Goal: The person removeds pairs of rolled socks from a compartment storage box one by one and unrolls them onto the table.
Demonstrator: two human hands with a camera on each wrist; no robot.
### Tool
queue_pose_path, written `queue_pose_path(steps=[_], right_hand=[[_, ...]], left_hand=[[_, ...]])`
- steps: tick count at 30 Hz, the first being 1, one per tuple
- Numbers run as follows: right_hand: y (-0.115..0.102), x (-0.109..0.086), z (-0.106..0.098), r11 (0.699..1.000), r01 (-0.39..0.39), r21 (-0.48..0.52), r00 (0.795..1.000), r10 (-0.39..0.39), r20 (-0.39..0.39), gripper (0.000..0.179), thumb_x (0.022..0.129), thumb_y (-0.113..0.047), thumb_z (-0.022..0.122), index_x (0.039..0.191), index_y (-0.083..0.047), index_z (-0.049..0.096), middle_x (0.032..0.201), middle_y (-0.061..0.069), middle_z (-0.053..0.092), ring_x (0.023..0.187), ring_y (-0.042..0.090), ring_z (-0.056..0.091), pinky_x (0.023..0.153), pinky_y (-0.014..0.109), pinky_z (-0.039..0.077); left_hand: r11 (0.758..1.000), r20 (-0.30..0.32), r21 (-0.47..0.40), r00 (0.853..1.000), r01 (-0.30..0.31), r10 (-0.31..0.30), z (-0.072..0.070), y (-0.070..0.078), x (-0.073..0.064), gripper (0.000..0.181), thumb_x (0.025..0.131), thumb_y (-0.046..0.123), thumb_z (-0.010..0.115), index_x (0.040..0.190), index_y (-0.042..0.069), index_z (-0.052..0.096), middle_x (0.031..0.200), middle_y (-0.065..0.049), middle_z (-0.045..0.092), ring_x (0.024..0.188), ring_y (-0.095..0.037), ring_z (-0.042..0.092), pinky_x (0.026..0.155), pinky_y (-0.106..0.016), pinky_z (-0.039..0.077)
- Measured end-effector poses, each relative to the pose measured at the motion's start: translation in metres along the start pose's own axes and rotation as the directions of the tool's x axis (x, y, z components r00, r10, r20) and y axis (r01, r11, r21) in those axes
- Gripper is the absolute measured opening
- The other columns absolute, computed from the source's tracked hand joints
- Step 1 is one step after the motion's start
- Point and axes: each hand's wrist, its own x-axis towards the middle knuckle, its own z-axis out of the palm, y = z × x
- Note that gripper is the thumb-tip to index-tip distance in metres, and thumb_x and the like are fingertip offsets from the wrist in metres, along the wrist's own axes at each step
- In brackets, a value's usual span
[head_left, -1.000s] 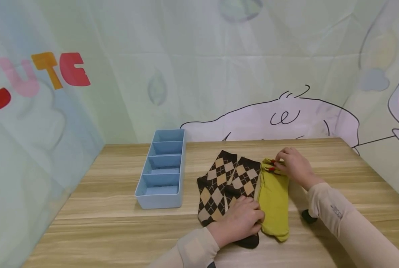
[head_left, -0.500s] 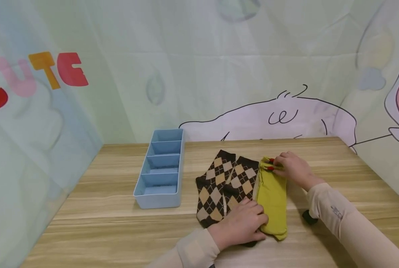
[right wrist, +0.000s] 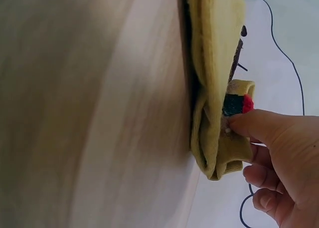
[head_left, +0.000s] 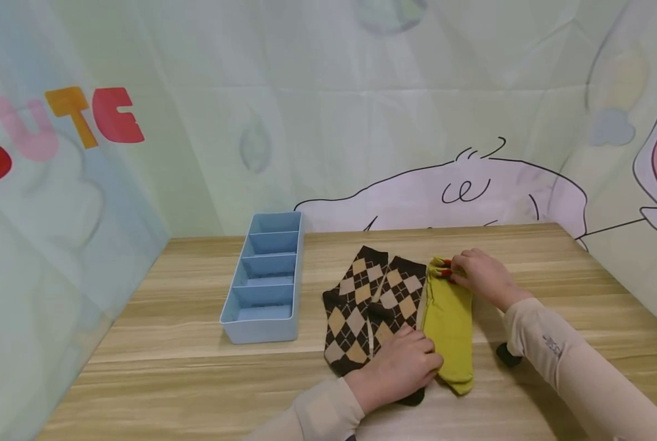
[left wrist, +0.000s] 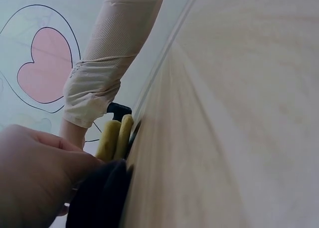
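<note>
A pair of yellow socks lies stacked lengthwise on the table, cuffs at the far end. My right hand pinches the cuff, which is folded over and shows red and dark green stitching in the right wrist view. My left hand rests over the lower part of the right-hand brown argyle sock, fingertips at the left edge of the yellow socks; its grip is hidden. The other argyle sock lies flat to the left. In the left wrist view, the yellow toes show beyond the left hand's fingers.
A blue organizer box with several compartments stands left of the socks. A small black object shows beside the right sleeve. The wooden table ends at a printed cloth backdrop.
My left hand has shifted slightly right along the lower edge of the yellow socks. The right hand has stayed at the cuff, nearly still. The box and argyle socks have not moved.
</note>
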Motion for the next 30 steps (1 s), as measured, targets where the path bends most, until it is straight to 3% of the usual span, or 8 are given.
queue_pose_path(steps=[6,11,19,30], right_hand=[[0.002,0.002,0.000,0.999,-0.031,0.012,1.000,0.031,0.005,0.005,0.084,-0.009,0.069,0.085,-0.007,0.064,0.080,0.007,0.064,0.074,0.022,0.053,0.064,0.037,0.047],[0.004,0.006,-0.001,0.997,-0.072,0.009,0.997,0.072,0.033,0.010,0.086,-0.011,0.068,0.092,-0.003,0.067,0.084,0.010,0.066,0.077,0.024,0.055,0.067,0.039,0.050],[0.006,0.007,-0.002,0.989,-0.139,0.050,0.990,0.137,0.037,0.015,0.088,-0.013,0.067,0.098,-0.002,0.066,0.087,0.012,0.065,0.081,0.027,0.057,0.070,0.042,0.049],[0.009,0.007,-0.009,0.991,-0.118,0.064,0.993,0.120,-0.025,0.015,0.088,-0.008,0.065,0.100,0.000,0.066,0.089,0.015,0.065,0.086,0.032,0.057,0.075,0.046,0.050]], left_hand=[[0.999,0.026,-0.033,1.000,0.010,-0.009,-0.002,-0.001,0.000,0.008,0.089,0.035,0.064,0.090,0.031,0.071,0.089,0.016,0.068,0.088,-0.002,0.059,0.084,-0.017,0.041],[0.999,0.034,-0.040,0.999,0.025,-0.024,-0.005,-0.002,0.001,0.009,0.089,0.036,0.064,0.092,0.031,0.071,0.090,0.016,0.068,0.088,-0.001,0.059,0.084,-0.017,0.041],[0.998,-0.026,-0.061,0.999,0.028,-0.030,-0.008,-0.004,0.001,0.010,0.090,0.035,0.063,0.091,0.029,0.072,0.088,0.016,0.068,0.087,-0.001,0.059,0.084,-0.018,0.041],[0.995,-0.140,-0.093,0.989,0.027,-0.040,-0.013,-0.005,0.003,0.007,0.089,0.030,0.065,0.090,0.027,0.072,0.087,0.015,0.068,0.085,-0.001,0.060,0.087,-0.017,0.044]])
